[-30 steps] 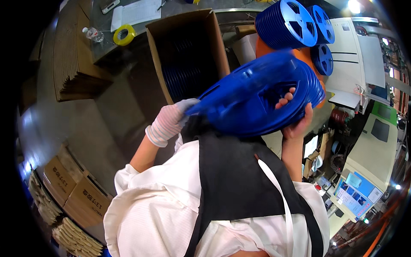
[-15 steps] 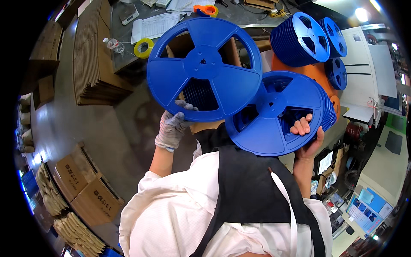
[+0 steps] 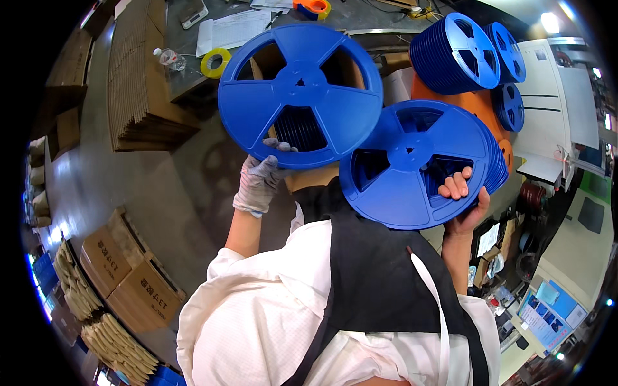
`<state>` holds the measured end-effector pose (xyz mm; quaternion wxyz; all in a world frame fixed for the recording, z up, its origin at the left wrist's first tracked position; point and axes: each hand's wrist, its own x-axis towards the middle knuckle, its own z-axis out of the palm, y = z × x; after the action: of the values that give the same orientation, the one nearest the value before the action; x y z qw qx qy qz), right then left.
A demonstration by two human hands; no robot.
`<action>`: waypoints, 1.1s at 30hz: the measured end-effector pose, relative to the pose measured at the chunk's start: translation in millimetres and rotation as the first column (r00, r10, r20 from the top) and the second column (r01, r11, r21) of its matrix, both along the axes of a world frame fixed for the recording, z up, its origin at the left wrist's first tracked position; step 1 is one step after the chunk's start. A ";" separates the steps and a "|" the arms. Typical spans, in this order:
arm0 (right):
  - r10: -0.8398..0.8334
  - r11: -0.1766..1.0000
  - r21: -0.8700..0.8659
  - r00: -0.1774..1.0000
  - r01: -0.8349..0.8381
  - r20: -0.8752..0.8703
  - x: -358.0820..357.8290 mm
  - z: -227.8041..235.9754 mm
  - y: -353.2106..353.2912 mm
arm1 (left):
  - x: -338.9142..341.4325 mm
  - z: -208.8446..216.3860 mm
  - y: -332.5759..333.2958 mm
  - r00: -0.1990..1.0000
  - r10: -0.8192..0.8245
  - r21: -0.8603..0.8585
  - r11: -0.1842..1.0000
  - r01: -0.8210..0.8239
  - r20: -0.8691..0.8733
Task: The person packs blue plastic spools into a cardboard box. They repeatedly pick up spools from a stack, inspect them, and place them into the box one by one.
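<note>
My left hand (image 3: pixel 261 177), in a pale glove, grips the lower rim of a large blue plastic reel (image 3: pixel 347 128), its fingers passing through the lower window. The reel is held up flat toward me, with three windows and a small keyed centre hole. Through its windows show a cardboard box and dark stacked rims. Bare and curled, my right hand (image 3: pixel 465 199) holds the near edge of a stack of blue reels (image 3: pixel 399 199), fingers in a window and thumb outside the rim. The single reel's lower right edge overlaps the stack's left edge in view; whether they touch I cannot tell.
More blue reel stacks (image 3: pixel 450 55) stand on an orange surface (image 3: pixel 473 109) at the far right. The grey table (image 3: pixel 244 19) bears papers, yellow tape (image 3: pixel 215 62) and a bottle (image 3: pixel 170 59). Flattened cartons (image 3: pixel 138 83) lean at left; printed boxes (image 3: pixel 145 293) sit on the floor.
The single reel in my left hand has shifted slightly left and downward relative to the stack, baring more of the stack's upper left. My right hand keeps its hold.
</note>
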<state>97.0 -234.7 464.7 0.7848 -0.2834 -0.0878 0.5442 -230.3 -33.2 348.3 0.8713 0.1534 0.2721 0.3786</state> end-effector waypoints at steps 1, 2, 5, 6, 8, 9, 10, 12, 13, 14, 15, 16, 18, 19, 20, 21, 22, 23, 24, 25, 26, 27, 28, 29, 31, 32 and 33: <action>-0.007 1.000 -0.010 1.000 0.007 0.002 1.0 -0.8 -1.4 | 0.0 -1.9 1.1 0.999 0.000 -0.009 1.000 0.000 -0.054; -0.018 1.000 -0.016 1.000 0.018 -0.001 1.7 -2.3 -2.8 | -0.8 -3.7 2.9 0.994 -0.001 -0.017 1.000 -0.001 -0.110; -0.046 0.998 -0.031 0.999 0.045 -0.004 3.5 -5.6 -6.0 | 3.7 -13.9 7.6 0.937 -0.008 -0.011 1.000 0.005 -0.350; -0.050 0.998 -0.035 0.999 0.049 -0.003 3.8 -5.9 -6.2 | 6.6 -19.4 9.6 0.899 -0.009 -0.004 1.000 0.008 -0.439; -0.063 0.997 -0.045 0.998 0.063 0.003 4.6 -7.1 -7.7 | 15.7 -42.9 15.4 0.815 -0.053 0.015 0.997 0.075 -0.577; -0.067 0.996 -0.051 0.998 0.067 0.007 4.8 -8.7 -8.4 | 16.6 -64.9 18.1 0.765 -0.082 0.017 0.993 0.121 -0.639; -0.076 0.995 -0.057 0.997 0.076 0.010 5.5 -9.3 -9.5 | 20.9 -82.2 22.7 0.708 -0.112 0.017 0.985 0.172 -0.697; -0.095 0.992 -0.075 0.995 0.097 0.026 5.7 -9.6 -11.4 | 32.2 -123.4 32.9 0.474 -0.140 -0.002 0.960 0.280 -0.869; -0.106 0.990 -0.087 0.994 0.108 0.034 5.4 -9.2 -12.2 | 36.7 -146.0 39.3 0.352 -0.129 0.006 0.934 0.358 -0.927; -0.110 0.989 -0.095 0.993 0.113 0.039 5.2 -10.1 -12.8 | 40.3 -168.3 45.6 0.223 -0.103 0.004 0.901 0.434 -0.969; -0.109 0.988 -0.105 0.993 0.113 0.044 4.4 -8.5 -11.5 | 39.6 -200.1 51.1 0.148 -0.051 0.022 0.891 0.454 -0.988; -0.109 0.987 -0.116 0.993 0.115 0.051 3.6 -7.6 -11.3 | 39.2 -234.4 56.6 0.075 0.003 0.039 0.877 0.478 -0.997; -0.126 0.981 -0.143 0.991 0.132 0.055 5.3 -10.9 -13.9 | 47.9 -261.2 68.9 -0.030 0.034 0.015 0.873 0.488 -0.999; -0.152 0.975 -0.153 0.986 0.161 0.065 5.1 -12.5 -17.0 | 60.0 -266.8 77.7 -0.054 0.007 -0.020 0.872 0.488 -0.999; -0.177 0.969 -0.162 0.981 0.187 0.074 4.5 -13.7 -19.6 | 71.7 -272.3 85.8 -0.079 -0.019 -0.055 0.872 0.487 -0.997; -0.183 0.966 -0.170 0.980 0.195 0.083 3.4 -13.3 -17.8 | 69.7 -289.9 91.3 -0.042 -0.013 -0.032 0.882 0.470 -0.999; -0.198 0.961 -0.182 0.977 0.210 0.085 2.6 -13.7 -18.5 | 72.3 -299.9 97.6 -0.037 -0.026 -0.040 0.884 0.465 -0.999; -0.216 0.954 -0.192 0.972 0.229 0.088 2.2 -13.9 -19.8 | 77.9 -303.2 104.4 -0.030 -0.037 -0.047 0.884 0.464 -0.999; -0.233 0.948 -0.203 0.968 0.247 0.090 2.0 -14.5 -20.9 | 82.8 -306.4 108.4 -0.025 -0.048 -0.054 0.885 0.462 -0.999; -0.247 0.942 -0.209 0.965 0.261 0.092 2.2 -16.5 -22.6 | 85.9 -309.2 112.1 -0.032 -0.062 -0.070 0.877 0.475 -0.998; -0.262 0.938 -0.210 0.960 0.277 0.096 1.8 -18.1 -24.4 | 88.5 -313.6 115.1 -0.049 -0.061 -0.077 0.871 0.485 -0.997; -0.275 0.933 -0.213 0.956 0.291 0.100 1.3 -19.5 -25.9 | 89.8 -317.6 118.7 -0.066 -0.061 -0.086 0.865 0.494 -0.996; -0.288 0.928 -0.215 0.952 0.304 0.104 1.0 -21.0 -27.0 | 91.8 -321.7 120.9 -0.083 -0.060 -0.094 0.860 0.502 -0.995; -0.301 0.924 -0.216 0.949 0.315 0.097 0.9 -22.0 -28.0 | 93.8 -318.6 123.5 -0.113 -0.060 -0.112 0.840 0.531 -0.992; -0.305 0.922 -0.219 0.948 0.318 0.092 3.1 -24.7 -29.3 | 92.7 -333.8 127.2 -0.118 -0.044 -0.101 0.839 0.535 -0.992; -0.308 0.921 -0.221 0.947 0.321 0.090 3.6 -25.6 -30.5 | 95.1 -332.4 127.6 -0.119 -0.037 -0.096 0.837 0.539 -0.992; -0.310 0.919 -0.225 0.946 0.323 0.093 3.8 -26.0 -30.9 | 98.1 -330.9 127.6 -0.138 -0.054 -0.120 0.841 0.528 -0.989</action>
<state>100.8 -265.5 438.7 0.8202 -0.4004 0.0030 0.4086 -132.2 94.5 17.4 0.4195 0.5753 0.7017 -0.0242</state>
